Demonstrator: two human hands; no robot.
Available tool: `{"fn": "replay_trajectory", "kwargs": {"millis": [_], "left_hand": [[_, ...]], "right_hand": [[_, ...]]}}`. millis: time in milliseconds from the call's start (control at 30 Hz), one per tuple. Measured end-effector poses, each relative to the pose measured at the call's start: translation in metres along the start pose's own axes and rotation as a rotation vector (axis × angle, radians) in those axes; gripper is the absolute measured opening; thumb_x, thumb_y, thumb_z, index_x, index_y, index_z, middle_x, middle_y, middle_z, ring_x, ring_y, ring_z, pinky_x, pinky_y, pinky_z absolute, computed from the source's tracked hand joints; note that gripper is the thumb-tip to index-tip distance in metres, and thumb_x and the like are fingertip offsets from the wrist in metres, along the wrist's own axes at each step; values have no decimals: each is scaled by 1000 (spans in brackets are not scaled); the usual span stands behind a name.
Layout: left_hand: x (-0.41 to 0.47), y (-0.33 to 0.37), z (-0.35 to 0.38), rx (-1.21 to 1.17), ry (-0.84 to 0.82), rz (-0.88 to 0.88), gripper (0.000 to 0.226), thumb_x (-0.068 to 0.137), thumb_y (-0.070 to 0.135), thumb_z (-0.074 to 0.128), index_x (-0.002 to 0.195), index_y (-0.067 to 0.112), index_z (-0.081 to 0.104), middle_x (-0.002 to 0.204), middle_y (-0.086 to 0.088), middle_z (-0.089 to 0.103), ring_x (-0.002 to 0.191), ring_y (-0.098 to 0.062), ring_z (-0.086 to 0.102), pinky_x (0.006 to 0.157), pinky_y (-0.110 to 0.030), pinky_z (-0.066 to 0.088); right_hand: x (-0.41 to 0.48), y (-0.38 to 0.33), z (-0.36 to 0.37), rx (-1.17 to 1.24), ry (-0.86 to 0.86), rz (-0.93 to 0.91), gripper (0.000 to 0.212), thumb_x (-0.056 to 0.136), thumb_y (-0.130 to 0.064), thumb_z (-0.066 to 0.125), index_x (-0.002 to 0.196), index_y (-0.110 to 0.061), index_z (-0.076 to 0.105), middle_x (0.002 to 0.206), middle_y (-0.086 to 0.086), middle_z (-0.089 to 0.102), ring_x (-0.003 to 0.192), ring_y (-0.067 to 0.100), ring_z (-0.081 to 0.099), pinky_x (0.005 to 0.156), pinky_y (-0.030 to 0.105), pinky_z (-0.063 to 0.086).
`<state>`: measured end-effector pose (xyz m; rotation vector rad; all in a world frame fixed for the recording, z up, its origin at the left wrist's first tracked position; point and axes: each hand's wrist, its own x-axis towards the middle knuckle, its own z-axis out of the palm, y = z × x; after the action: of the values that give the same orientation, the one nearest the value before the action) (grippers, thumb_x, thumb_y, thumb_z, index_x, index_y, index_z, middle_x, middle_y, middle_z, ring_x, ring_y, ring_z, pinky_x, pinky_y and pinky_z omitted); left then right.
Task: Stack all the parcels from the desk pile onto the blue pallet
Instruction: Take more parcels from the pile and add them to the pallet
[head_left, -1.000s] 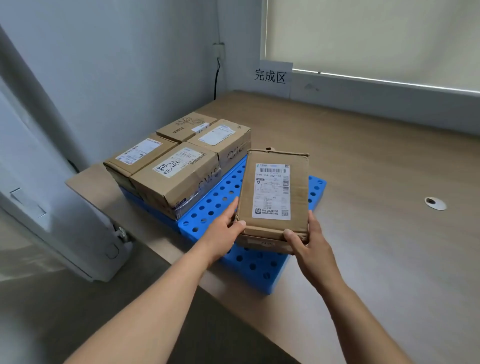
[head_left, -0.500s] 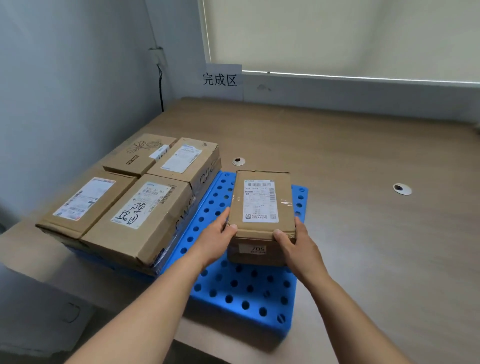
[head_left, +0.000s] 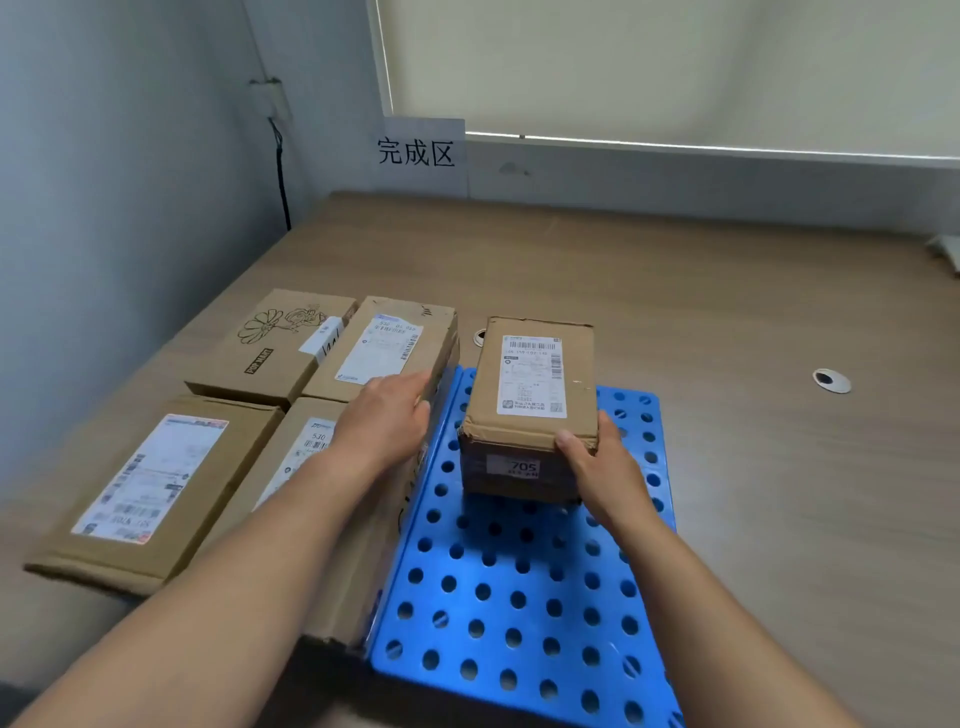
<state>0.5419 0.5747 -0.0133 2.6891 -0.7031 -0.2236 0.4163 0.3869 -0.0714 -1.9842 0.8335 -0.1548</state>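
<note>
Head view: the parcel (head_left: 535, 374) sits on the blue pallet (head_left: 519, 597), in its far half, with its long axis running from 6 to 12 o'clock. Its white shipping label faces up, the barcode end toward 12 o'clock. The short end face toward 6 o'clock carries a small sticker reading 705.

The right hand (head_left: 602, 467) has its grip on the parcel's corner at 5 o'clock, thumb on the top edge and fingers wrapped down the right side. The left hand (head_left: 387, 415) is off the parcel at its 9 o'clock, fingers straight and relaxed, holding nothing, over the edge of the neighbouring boxes; whether it touches them I cannot tell.

Four brown boxes lie in a block at 9 o'clock of the parcel: a flower-printed box (head_left: 275, 343), a labelled box (head_left: 384, 343) beside it, a large flat box (head_left: 156, 483) and a fourth box (head_left: 306, 447) partly hidden by the left forearm. A narrow strip of pallet separates them from the parcel. On the table (head_left: 753, 467), a round grommet (head_left: 831, 380) lies at 3 o'clock, well apart. A white sign (head_left: 418, 153) stands at 11 o'clock.

The parcel is plain brown cardboard, its near top edge creased and slightly torn.
</note>
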Motion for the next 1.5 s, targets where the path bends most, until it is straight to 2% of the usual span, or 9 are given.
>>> {"fn": "replay_trajectory", "kwargs": {"millis": [67,167,367,567,767,867,1000,1133,1500], "left_hand": [[6,-11,-2,72,-45,-6,39,98,20,37,137,17,44,139,-5,48,129,-25,39,103,-38,34],[12,-23,0,138,-87,15,27,97,22,36,115,14,55,122,-5,56,116,-27,46,92,-37,39],[12,-30,-1,163,-93,71,39,100,28,33,134,17,51,139,-3,48,128,-25,38,105,-36,31],[16,-34,1,152,-97,84,37,99,29,35,129,18,55,136,-3,50,126,-26,40,103,-37,34],[17,-36,2,161,-104,89,39,100,29,33,132,20,52,140,-2,46,129,-26,36,104,-38,32],[17,-35,1,168,-119,84,40,100,31,33,135,22,49,145,0,42,132,-26,34,106,-40,33],[17,-36,-3,149,-112,79,37,97,30,36,129,19,53,136,-3,50,125,-26,41,99,-41,39],[14,-32,-8,78,-48,74,42,97,29,37,138,21,44,143,-1,44,130,-23,38,103,-39,34],[-11,33,4,-85,162,387,41,97,27,42,137,21,47,141,4,48,130,-18,39,105,-32,29]], "right_hand": [[8,-5,8,8,3,6,65,93,-48,46,148,-22,23,139,5,48,121,26,49,98,46,45],[15,-12,17,12,10,25,65,94,-47,45,149,-22,22,141,5,46,124,25,46,100,42,42],[21,-24,28,6,39,55,67,93,-48,45,149,-22,19,143,5,44,125,27,45,100,47,43],[25,-36,40,-37,-5,69,65,93,-48,44,148,-24,19,134,6,49,113,29,51,79,39,48],[23,-38,41,-50,-7,80,66,94,-48,44,148,-22,18,137,7,48,116,28,50,89,41,48],[21,-40,41,-89,-22,84,67,93,-50,42,149,-21,16,139,7,46,119,30,49,84,38,47],[20,-47,36,-145,-31,73,72,94,-50,41,150,-15,13,145,10,40,127,29,43,101,44,41],[10,-51,26,-227,63,22,74,94,-51,42,151,-14,12,152,11,29,138,29,29,108,44,32],[-57,-47,-6,-622,389,-230,46,97,-35,43,139,-17,42,143,2,40,132,19,34,103,31,31]]}}
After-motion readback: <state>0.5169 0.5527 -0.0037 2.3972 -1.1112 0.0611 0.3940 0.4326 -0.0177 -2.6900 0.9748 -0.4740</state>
